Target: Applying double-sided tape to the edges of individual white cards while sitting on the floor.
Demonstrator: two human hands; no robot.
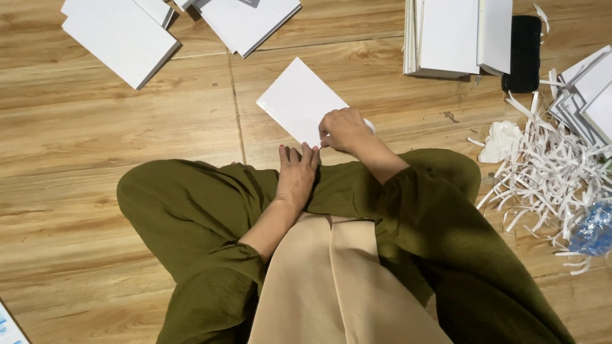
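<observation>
White card [298,99] pinched at its near corner by the right hand [343,129] could slide on the smooth wooden floor [115,127], since the open left hand [296,175] rests off it.

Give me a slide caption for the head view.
Right hand presses a white card on the wooden floor; left hand rests nearby.

matt white paper sheet [298,100], glossy wood floor [115,121]

My right hand [344,129] hides the white sheet's [299,99] near corner. White stacks [121,35] cut off at top edge, plastic bottle [593,229] blurred & cropped at right.
</observation>
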